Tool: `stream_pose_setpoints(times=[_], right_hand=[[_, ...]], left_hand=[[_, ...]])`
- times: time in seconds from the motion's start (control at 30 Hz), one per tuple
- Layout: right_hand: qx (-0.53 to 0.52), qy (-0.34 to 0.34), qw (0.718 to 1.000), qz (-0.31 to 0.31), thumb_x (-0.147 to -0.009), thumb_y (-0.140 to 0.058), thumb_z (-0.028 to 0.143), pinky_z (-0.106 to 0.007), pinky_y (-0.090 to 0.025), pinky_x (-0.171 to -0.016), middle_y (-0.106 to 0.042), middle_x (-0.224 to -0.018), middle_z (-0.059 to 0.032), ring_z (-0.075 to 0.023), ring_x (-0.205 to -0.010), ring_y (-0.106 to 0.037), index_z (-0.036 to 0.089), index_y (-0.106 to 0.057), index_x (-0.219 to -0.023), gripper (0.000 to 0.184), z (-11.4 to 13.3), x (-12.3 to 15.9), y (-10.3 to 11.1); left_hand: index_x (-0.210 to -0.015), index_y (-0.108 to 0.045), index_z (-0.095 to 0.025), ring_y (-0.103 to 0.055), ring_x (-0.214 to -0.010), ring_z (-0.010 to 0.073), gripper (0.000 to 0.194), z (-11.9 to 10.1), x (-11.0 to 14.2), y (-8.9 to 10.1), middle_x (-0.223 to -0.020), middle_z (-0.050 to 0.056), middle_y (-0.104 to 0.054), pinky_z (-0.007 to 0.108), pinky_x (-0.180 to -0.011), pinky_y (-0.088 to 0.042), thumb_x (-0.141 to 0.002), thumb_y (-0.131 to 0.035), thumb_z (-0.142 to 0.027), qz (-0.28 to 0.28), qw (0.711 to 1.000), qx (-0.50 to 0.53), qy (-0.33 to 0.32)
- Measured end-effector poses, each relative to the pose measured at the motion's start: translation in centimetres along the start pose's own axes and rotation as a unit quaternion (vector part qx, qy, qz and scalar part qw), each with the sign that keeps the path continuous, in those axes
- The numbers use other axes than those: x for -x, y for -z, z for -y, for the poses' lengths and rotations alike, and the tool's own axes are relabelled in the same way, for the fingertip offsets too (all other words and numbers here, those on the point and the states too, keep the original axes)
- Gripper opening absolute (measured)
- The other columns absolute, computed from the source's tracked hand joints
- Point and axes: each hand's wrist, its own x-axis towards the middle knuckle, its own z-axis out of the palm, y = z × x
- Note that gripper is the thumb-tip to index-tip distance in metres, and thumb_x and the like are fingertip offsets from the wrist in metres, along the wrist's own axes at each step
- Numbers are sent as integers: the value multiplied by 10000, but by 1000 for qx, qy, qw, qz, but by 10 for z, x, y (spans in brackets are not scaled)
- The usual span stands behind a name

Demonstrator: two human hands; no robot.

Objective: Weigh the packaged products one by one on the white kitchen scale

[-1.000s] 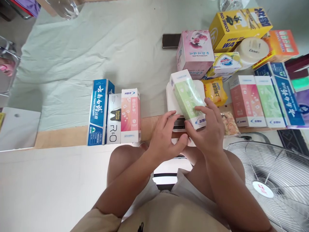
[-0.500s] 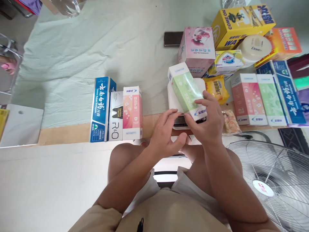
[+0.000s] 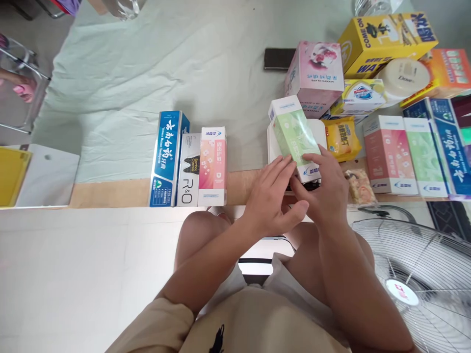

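A green and white toothpaste box (image 3: 296, 135) lies tilted on a white kitchen scale (image 3: 273, 149), its near end toward me. My right hand (image 3: 326, 189) grips that near end, thumb on one side and fingers on the other. My left hand (image 3: 270, 196) is at the box's left side with its fingers stretched out over the scale's front, the fingertips by the box's lower left edge. Whether they press on the box I cannot tell. The scale's front panel is mostly hidden by both hands. To the left stand a blue toothpaste box (image 3: 165, 157), a white-grey R&O box (image 3: 189, 171) and a pink-white box (image 3: 213, 166).
Right of the scale lie a yellow packet (image 3: 342, 139) and a clear snack bag (image 3: 360, 187). Beyond are a pink box (image 3: 316, 73), a yellow carton (image 3: 386, 41), a Dove tub (image 3: 404, 78) and more toothpaste boxes (image 3: 390, 154). A phone (image 3: 278, 59) lies behind; a fan (image 3: 412, 279) stands at right.
My left hand has moved across the scale's front, closer to the green box. The right hand keeps its grip. The whole view has shifted slightly, with things appearing farther right.
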Motion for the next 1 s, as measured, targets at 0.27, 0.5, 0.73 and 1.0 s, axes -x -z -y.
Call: stream_pose_setpoints(times=[0.27, 0.5, 0.73, 1.0], right_hand=[[-25, 59, 987, -150, -905, -689, 396, -516, -662, -988, -774, -1312, -149, -313, -1223, -768, 240, -708, -1143, 286, 43, 3, -27], [-53, 97, 990, -83, -953, -661, 410, -498, -641, -1057, -792, -1269, -132, -294, -1286, -742, 260, -667, -1195, 285, 108, 15, -61], [-43, 106, 993, -16, -913, -707, 474, -527, -609, -1045, -709, -1373, -162, -320, -1233, -717, 255, -674, -1227, 385, 138, 32, -77], [-65, 165, 977, 115, -961, -563, 480, -535, -544, -1083, -601, -1488, -169, -335, -1354, -640, 265, -602, -1398, 488, 134, 33, -81]], left_hand=[[-1393, -525, -182, -572, -1473, 302, 533, -18, 5, 30, -1544, 191, -589, 503, -1252, -484, -1015, -444, -549, -112, 993, 1, 31], [-1227, -559, -273, -642, -1360, 230, 238, -27, 38, 115, -1340, 98, -691, 442, -1194, -545, -1057, -431, -380, -234, 962, -99, 96], [-1188, -671, -257, -599, -1400, 327, 263, 14, 81, 175, -1446, 104, -619, 532, -1243, -473, -945, -630, -347, -269, 915, -200, 224], [-1305, -725, -284, -599, -1412, 362, 425, 32, 75, 177, -1586, 93, -542, 559, -1198, -536, -884, -673, -319, -195, 925, -144, 292]])
